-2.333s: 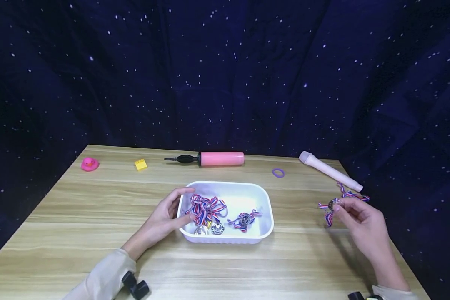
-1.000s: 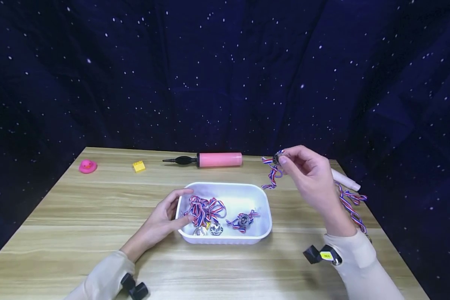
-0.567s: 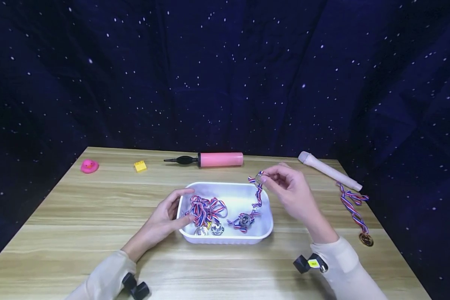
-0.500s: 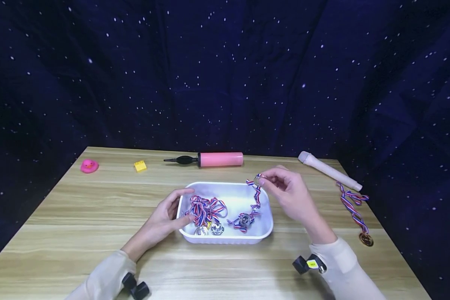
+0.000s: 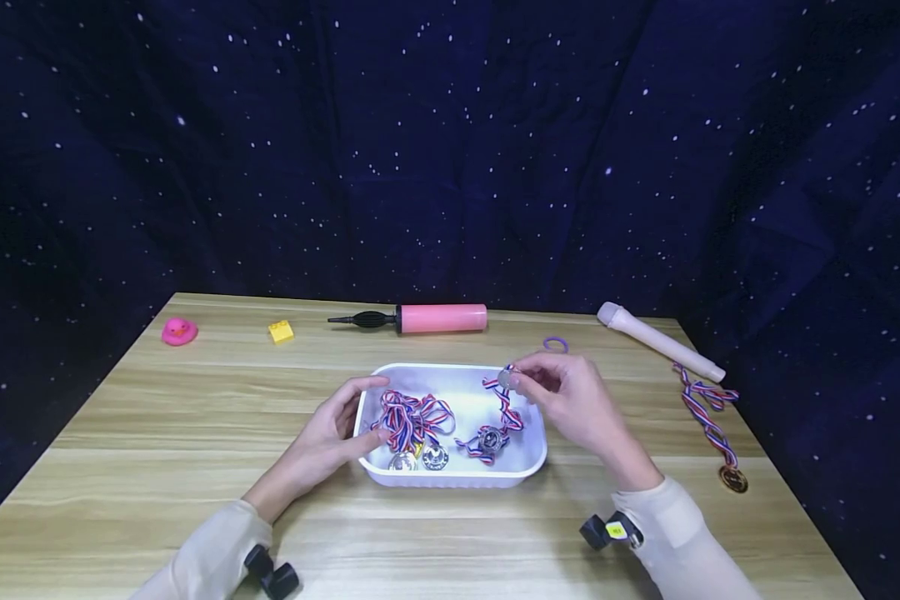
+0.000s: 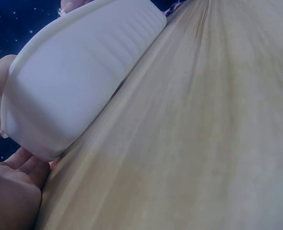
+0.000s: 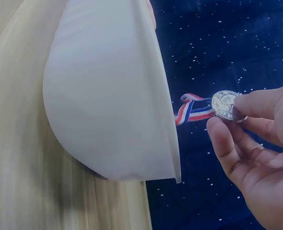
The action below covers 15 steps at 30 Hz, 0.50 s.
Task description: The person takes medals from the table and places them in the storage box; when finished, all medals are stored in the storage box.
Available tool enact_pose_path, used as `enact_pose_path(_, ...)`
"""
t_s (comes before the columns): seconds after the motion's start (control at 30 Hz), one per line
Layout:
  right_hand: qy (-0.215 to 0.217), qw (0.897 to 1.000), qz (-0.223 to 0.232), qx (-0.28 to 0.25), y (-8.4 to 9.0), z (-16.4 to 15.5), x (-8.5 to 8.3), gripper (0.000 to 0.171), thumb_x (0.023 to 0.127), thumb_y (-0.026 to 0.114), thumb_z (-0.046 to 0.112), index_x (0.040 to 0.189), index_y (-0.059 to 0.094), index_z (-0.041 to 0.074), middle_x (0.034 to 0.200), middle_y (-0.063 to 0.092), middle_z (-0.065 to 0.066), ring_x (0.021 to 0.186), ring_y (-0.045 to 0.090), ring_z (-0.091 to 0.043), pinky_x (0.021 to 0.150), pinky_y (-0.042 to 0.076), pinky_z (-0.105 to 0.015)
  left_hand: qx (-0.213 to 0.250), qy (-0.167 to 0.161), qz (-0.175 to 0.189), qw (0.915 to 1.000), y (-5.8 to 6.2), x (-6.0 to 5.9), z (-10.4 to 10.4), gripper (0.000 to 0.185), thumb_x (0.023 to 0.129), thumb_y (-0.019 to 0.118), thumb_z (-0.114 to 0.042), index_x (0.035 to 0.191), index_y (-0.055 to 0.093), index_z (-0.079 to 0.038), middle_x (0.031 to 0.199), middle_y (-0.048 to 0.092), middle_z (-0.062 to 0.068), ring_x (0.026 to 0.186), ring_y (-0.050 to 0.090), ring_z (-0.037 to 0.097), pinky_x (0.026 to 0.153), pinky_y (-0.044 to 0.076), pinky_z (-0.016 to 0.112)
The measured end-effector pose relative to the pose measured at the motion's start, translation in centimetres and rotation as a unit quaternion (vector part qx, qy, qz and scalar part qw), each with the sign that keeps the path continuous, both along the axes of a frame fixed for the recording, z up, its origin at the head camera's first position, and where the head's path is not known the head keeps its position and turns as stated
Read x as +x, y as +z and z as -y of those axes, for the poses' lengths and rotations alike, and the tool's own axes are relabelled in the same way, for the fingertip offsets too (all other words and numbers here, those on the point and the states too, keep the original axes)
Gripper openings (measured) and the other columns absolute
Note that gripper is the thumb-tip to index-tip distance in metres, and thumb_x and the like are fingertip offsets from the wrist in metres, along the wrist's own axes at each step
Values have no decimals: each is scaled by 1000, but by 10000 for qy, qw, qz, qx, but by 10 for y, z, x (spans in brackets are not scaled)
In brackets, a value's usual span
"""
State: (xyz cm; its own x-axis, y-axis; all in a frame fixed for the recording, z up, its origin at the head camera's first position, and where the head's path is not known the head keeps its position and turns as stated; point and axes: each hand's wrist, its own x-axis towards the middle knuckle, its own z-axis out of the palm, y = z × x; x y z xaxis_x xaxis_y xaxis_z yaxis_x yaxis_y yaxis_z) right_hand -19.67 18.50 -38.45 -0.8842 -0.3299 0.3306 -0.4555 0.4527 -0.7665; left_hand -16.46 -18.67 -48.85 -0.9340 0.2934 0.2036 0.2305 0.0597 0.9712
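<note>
A white plastic tub (image 5: 527, 473) stands on the wooden table. My left hand (image 5: 328, 433) grips its left end, thumb over the rim; the left wrist view shows the tub's outer wall (image 6: 69, 72) beside the palm. Between thumb and fingers, my right hand (image 5: 573, 404) pinches a silver medal (image 7: 224, 104) over the tub's right rear rim. Its red-white-blue ribbon hangs into the tub. Inside lie another silver medal (image 5: 491, 439) with a knotted ribbon at right, and at left a ribbon heap (image 5: 405, 417) with silver medals (image 5: 435, 456) and something yellow partly covered.
A gold-coloured medal (image 5: 733, 478) with its ribbon lies at the right edge, below a pale microphone (image 5: 656, 340). Along the back are a pink duck (image 5: 179, 331), a yellow toy brick (image 5: 281, 332), a pink hand pump (image 5: 442, 317) and a purple ring (image 5: 556, 344).
My right hand has carried the silver medal left from the table's right side and lowered it to the tub's right rear rim. The left hand stays on the tub.
</note>
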Motion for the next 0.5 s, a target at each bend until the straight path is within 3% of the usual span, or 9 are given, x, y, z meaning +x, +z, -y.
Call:
enact_pose_path(0.27, 27, 9997, 87, 231, -5, 0, -2, 8, 102, 79, 5, 106, 86, 6, 94, 81, -4, 76, 67, -14, 64, 55, -21, -18, 7, -21, 10000, 0, 0, 0, 72, 97, 85, -8, 160, 54, -17, 177, 39, 9, 169, 26, 34, 126, 27, 10)
enact_pose_path(0.5, 159, 9981, 393, 438, -8, 0, -2, 7, 101, 79, 0, 105, 83, 3, 92, 81, -8, 78, 76, -25, 67, 62, -23, -38, 5, 2, 10000, -1, -1, 0, 72, 96, 86, -8, 160, 54, -17, 177, 38, 10, 169, 25, 35, 127, 26, 11)
